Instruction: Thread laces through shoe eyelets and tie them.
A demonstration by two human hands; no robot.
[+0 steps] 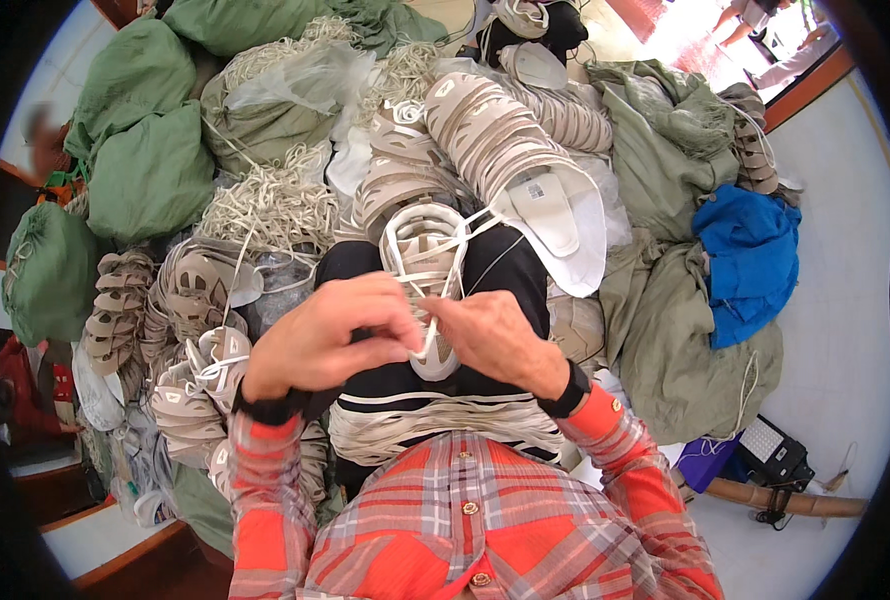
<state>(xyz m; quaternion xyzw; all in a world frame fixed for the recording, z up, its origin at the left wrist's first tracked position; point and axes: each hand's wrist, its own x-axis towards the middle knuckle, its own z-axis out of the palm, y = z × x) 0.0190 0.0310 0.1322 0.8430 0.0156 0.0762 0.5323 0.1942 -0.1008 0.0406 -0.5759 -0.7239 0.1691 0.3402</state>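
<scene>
A beige and white shoe upper (433, 364) rests on my lap between my knees, its toe toward me. White shoelace (428, 346) runs through its eyelets, with loose lengths trailing to both sides. My left hand (337, 332) is closed above the left side of the upper, thumb and fingers pinching the lace near the toe. From the right, my right hand (500, 338) reaches over the upper, its thumb and forefinger pinched on the same lace. Both hands partly cover the lower eyelets. A bundle of cream laces (445, 425) lies across my lap, close to my shirt.
Stacked beige uppers (485, 125) stand beyond my knees, with a white sole-shaped piece (585, 225) at their near end. Loose laces (275, 205) heap at the left, near green sacks (150, 180). Laced uppers (187, 410) pile beside my left arm. Blue cloth (750, 262) lies right.
</scene>
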